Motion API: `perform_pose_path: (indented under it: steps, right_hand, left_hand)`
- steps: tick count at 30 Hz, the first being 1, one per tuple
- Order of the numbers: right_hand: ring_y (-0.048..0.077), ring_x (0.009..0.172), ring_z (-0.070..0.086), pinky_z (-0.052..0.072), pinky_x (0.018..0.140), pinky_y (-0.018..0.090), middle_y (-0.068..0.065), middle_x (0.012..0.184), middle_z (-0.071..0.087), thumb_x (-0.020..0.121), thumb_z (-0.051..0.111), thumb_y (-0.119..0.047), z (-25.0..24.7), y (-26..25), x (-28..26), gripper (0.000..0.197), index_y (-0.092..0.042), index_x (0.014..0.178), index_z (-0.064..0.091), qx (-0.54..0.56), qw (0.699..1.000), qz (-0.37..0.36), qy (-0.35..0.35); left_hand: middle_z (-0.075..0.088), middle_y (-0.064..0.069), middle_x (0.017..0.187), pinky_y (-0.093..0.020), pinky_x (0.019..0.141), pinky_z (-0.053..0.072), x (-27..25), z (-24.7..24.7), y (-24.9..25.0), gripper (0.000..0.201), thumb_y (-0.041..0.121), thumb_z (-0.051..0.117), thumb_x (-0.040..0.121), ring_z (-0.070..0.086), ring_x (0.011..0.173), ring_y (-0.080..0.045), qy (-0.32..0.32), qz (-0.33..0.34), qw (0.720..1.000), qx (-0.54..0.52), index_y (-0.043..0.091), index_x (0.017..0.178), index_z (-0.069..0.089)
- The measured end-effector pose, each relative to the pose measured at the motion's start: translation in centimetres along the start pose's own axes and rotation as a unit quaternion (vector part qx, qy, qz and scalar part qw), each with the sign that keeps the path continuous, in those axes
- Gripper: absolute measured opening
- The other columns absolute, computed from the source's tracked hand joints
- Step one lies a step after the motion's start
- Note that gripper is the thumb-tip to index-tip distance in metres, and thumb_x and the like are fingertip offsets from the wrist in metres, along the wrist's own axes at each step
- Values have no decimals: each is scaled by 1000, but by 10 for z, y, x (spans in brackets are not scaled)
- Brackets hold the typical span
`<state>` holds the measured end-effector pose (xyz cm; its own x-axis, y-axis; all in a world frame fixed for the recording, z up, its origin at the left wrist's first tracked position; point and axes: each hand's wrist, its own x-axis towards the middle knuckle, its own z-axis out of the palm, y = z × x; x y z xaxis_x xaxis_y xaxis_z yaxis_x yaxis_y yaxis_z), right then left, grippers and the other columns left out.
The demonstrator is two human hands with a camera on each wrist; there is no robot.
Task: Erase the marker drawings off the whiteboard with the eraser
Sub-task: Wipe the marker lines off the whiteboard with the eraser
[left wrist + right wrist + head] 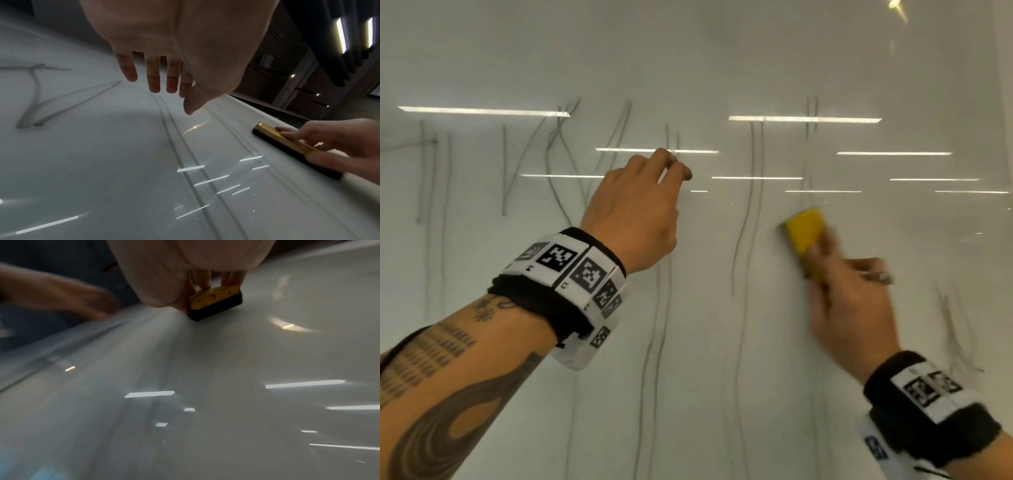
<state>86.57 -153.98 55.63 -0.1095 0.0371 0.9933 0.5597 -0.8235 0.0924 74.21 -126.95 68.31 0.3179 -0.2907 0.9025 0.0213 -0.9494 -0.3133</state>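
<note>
ceiling light strips (341, 34), dark ceiling beams (292, 84), black tagged wristbands (571, 270)

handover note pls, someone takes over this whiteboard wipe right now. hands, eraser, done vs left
Right hand grips the yellow-backed eraser with the black felt pad, felt flat against the glossy white whiteboard; the hand is motion-blurred.
Left hand holds nothing; its fingers reach toward the board, contact unclear.
Done: around and to the right of the eraser the board looks mostly wiped.
Left: grey marker lines just left of the eraser, more scribbles across the left side, and a faint patch at lower right.
</note>
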Motion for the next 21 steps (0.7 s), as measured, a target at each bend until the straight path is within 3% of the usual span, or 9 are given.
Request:
perform_pose_path:
  steps: [3,5,8,10,12,14,16,18,21]
  right_hand:
    - [41,80,58,50,73,44,12,144,56,87,60,-12,1,7,14,44,-10,131,62,5,992,-115,-41]
    - [43,80,60,50,77,43,21,129,65,85,57,-19,-6,33,49,52,-14,136,57,-23,1000,-12,-3]
    - [42,103,54,42,88,33,18,127,65,86,50,-34,-11,56,94,55,-24,140,50,-19,978,207,19]
    - [42,92,57,45,86,37,18,127,65,88,55,-24,-5,22,82,52,-23,139,49,1,991,137,9]
    - [38,76,57,48,77,40,16,133,64,86,61,-15,2,-16,42,50,-16,136,56,26,999,-23,-25]
    - [36,80,54,49,74,41,8,144,57,88,64,-11,4,-27,8,41,-10,129,65,35,985,-146,-86]
    - [35,85,53,50,75,44,8,143,58,85,65,-8,-2,-12,23,40,-10,125,68,25,977,-187,-103]
    - [37,83,54,52,75,44,17,128,66,81,63,-8,-6,7,64,47,-11,128,64,-3,989,-137,-55]
    - [42,107,53,41,94,36,11,137,61,90,58,-14,-13,30,136,47,-17,137,56,-10,996,86,-7]
  left_hand:
    - [46,0,135,-39,87,41,-11,0,-9,45,21,61,91,49,116,-25,3,2,1000,9,20,135,50]
    - [48,0,133,-39,85,42,-18,0,-17,42,22,60,91,50,114,-25,5,0,1000,13,19,132,51]
    - [50,-1,130,-42,87,43,-27,0,-28,42,22,61,91,51,112,-26,-2,-7,1000,20,18,131,52]
    - [52,-2,129,-44,87,44,-32,-1,-33,43,22,61,91,51,110,-26,-10,-15,1000,22,18,133,51]
    - [53,-2,127,-42,84,43,-36,0,-37,43,19,60,90,52,109,-26,-19,-17,999,24,18,133,51]
    - [54,-2,126,-41,83,43,-40,1,-39,44,18,61,89,53,108,-26,-27,-12,999,24,17,132,52]
    - [54,-1,126,-41,83,44,-43,0,-40,45,23,62,89,53,109,-25,-38,-4,999,26,18,132,51]
    - [53,0,127,-41,85,45,-46,-2,-41,48,32,63,88,52,110,-23,-48,1,998,27,19,132,50]
    - [52,3,125,-38,84,44,-50,-4,-41,54,43,66,83,52,106,-20,-69,14,997,36,22,130,50]
